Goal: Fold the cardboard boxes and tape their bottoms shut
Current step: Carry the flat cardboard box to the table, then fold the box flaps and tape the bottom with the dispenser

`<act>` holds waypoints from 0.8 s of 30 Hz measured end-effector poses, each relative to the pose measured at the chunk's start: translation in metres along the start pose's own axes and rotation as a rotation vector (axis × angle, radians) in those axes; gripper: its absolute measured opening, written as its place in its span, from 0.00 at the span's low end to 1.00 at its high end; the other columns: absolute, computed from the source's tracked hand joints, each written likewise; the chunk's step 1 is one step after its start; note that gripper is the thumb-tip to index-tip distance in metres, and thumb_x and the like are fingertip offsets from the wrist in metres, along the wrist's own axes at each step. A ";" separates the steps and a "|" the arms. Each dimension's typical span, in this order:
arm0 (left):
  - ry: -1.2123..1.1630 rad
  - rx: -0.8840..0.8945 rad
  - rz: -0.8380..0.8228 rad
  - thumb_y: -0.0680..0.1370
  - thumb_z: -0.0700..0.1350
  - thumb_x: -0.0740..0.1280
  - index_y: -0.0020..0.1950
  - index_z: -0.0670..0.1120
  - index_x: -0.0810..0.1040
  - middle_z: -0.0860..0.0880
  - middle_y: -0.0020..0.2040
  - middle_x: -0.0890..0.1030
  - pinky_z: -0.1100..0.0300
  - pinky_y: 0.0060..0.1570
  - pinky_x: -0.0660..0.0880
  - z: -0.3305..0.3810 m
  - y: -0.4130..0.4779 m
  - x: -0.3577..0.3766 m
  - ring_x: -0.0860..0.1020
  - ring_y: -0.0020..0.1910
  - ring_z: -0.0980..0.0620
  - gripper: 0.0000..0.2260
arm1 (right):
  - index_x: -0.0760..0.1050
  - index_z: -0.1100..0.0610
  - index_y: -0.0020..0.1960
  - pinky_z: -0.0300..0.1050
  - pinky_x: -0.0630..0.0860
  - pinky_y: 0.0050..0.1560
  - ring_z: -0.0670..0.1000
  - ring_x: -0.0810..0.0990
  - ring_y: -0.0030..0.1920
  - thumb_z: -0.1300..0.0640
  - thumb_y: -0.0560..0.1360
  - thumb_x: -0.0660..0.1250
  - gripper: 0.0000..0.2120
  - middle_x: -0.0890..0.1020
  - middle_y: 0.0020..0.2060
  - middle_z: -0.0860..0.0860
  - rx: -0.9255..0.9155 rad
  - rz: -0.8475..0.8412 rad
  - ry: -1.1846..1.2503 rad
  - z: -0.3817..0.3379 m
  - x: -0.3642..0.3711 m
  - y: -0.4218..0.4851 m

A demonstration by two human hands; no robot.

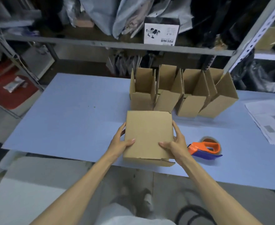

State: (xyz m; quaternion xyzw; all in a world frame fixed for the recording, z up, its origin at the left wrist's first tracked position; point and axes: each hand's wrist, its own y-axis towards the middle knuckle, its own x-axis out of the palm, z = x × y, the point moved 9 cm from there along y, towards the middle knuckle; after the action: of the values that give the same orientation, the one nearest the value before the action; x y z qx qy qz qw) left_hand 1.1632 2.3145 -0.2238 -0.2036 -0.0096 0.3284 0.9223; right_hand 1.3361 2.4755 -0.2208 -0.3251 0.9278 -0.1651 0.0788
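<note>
The person is holding a cardboard box (148, 133) at the near edge of the blue table (68, 119), just in front of the body. Its broad, plain brown face is pointing up at the camera. That face is nearly square, and its side edges are running straight away from the person. A flap edge is sticking out along the near side, low on the right.

The left hand (121, 143) is gripping the box's left side, fingers curled round the edge and thumb lying on the top face. The right hand (175, 143) is gripping the right side the same way.

Just behind the box, a row of four boxes (180, 93) is standing upright, flaps pointing up. An orange and blue tape dispenser (205, 147) is lying near the right hand, its handle running left to right. Printed papers (268, 120) are lying at the right; the print is too small to read. On the shelf, a white carton (161, 32) is showing dark pictures and an upside-down line of characters, too blurred to read.
</note>
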 end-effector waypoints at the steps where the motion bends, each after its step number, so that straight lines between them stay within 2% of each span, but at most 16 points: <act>1: -0.008 -0.017 0.007 0.75 0.40 0.72 0.76 0.58 0.60 0.51 0.70 0.69 0.51 0.63 0.73 -0.003 0.004 -0.002 0.71 0.66 0.53 0.35 | 0.59 0.45 0.75 0.42 0.80 0.43 0.49 0.82 0.48 0.74 0.66 0.72 0.47 0.81 0.55 0.53 0.011 -0.002 -0.010 0.004 0.002 0.007; 3: -0.028 -0.049 0.007 0.74 0.38 0.73 0.76 0.58 0.61 0.50 0.71 0.69 0.47 0.63 0.74 -0.008 0.014 -0.007 0.74 0.65 0.48 0.36 | 0.60 0.44 0.75 0.41 0.80 0.42 0.46 0.82 0.46 0.74 0.66 0.72 0.46 0.81 0.53 0.51 0.027 -0.002 -0.021 0.009 0.004 0.021; 6: 0.057 0.000 0.014 0.71 0.38 0.76 0.76 0.56 0.61 0.52 0.73 0.66 0.48 0.64 0.73 -0.002 0.030 -0.018 0.73 0.67 0.46 0.39 | 0.60 0.41 0.74 0.52 0.80 0.52 0.54 0.80 0.54 0.73 0.66 0.73 0.47 0.79 0.57 0.54 0.028 -0.020 -0.071 0.008 0.009 0.038; 8: 0.262 0.086 0.059 0.69 0.40 0.77 0.77 0.55 0.60 0.53 0.75 0.64 0.49 0.68 0.69 0.010 0.040 -0.028 0.66 0.71 0.50 0.41 | 0.60 0.39 0.74 0.51 0.80 0.52 0.55 0.80 0.54 0.73 0.65 0.73 0.48 0.79 0.57 0.54 0.025 -0.066 -0.136 0.008 0.015 0.047; 10: 0.585 0.268 0.052 0.69 0.45 0.78 0.77 0.54 0.60 0.55 0.76 0.62 0.53 0.72 0.62 0.031 0.047 -0.025 0.60 0.74 0.53 0.41 | 0.61 0.39 0.73 0.45 0.80 0.49 0.55 0.81 0.52 0.74 0.64 0.72 0.48 0.80 0.56 0.54 0.026 -0.165 -0.196 0.006 0.027 0.056; 12: 0.830 0.467 -0.092 0.72 0.53 0.74 0.76 0.53 0.62 0.55 0.77 0.61 0.55 0.73 0.58 0.045 0.051 -0.001 0.57 0.76 0.53 0.36 | 0.62 0.40 0.73 0.46 0.81 0.48 0.54 0.81 0.51 0.75 0.63 0.72 0.48 0.80 0.58 0.53 0.016 -0.278 -0.268 0.003 0.042 0.065; 14: 0.961 0.573 -0.264 0.74 0.56 0.70 0.75 0.49 0.65 0.52 0.77 0.62 0.57 0.74 0.55 0.048 0.057 0.026 0.57 0.77 0.51 0.32 | 0.61 0.42 0.74 0.54 0.80 0.52 0.54 0.81 0.54 0.74 0.63 0.73 0.48 0.77 0.62 0.52 0.004 -0.374 -0.348 0.000 0.058 0.075; 15: 1.013 0.612 -0.307 0.75 0.56 0.69 0.75 0.48 0.65 0.50 0.77 0.62 0.58 0.74 0.53 0.049 0.062 0.037 0.57 0.76 0.50 0.32 | 0.61 0.43 0.74 0.55 0.79 0.54 0.54 0.80 0.56 0.72 0.62 0.74 0.48 0.76 0.63 0.51 -0.011 -0.408 -0.403 -0.003 0.065 0.080; 17: 1.110 0.681 -0.305 0.75 0.58 0.68 0.75 0.49 0.64 0.50 0.75 0.62 0.58 0.73 0.51 0.055 0.076 0.049 0.59 0.75 0.48 0.32 | 0.63 0.46 0.73 0.50 0.78 0.55 0.52 0.77 0.58 0.67 0.62 0.77 0.45 0.75 0.62 0.49 -0.057 -0.453 -0.534 -0.008 0.075 0.094; 19: 1.231 0.711 -0.273 0.74 0.62 0.67 0.75 0.52 0.61 0.50 0.75 0.61 0.56 0.75 0.48 0.055 0.093 0.054 0.57 0.75 0.47 0.33 | 0.65 0.48 0.68 0.44 0.75 0.51 0.51 0.76 0.56 0.62 0.62 0.79 0.40 0.75 0.54 0.45 -0.101 -0.452 -0.654 -0.012 0.076 0.109; 21: 1.304 0.679 -0.284 0.73 0.65 0.66 0.74 0.53 0.62 0.50 0.75 0.61 0.52 0.76 0.50 0.049 0.107 0.058 0.55 0.76 0.46 0.34 | 0.64 0.49 0.66 0.44 0.72 0.48 0.53 0.75 0.54 0.56 0.62 0.80 0.38 0.74 0.50 0.45 -0.112 -0.409 -0.754 -0.009 0.069 0.118; 24: 1.335 0.537 -0.295 0.68 0.65 0.71 0.67 0.51 0.68 0.49 0.64 0.69 0.53 0.67 0.62 0.041 0.125 0.061 0.65 0.67 0.45 0.33 | 0.63 0.51 0.68 0.45 0.71 0.50 0.51 0.72 0.53 0.46 0.63 0.79 0.40 0.74 0.52 0.48 -0.094 -0.238 -0.810 0.005 0.046 0.120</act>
State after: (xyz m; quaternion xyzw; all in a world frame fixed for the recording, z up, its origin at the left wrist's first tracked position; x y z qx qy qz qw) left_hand 1.1295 2.4550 -0.2409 -0.1237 0.6077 -0.0022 0.7845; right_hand 1.2327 2.5330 -0.2701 -0.4719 0.7844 0.0107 0.4023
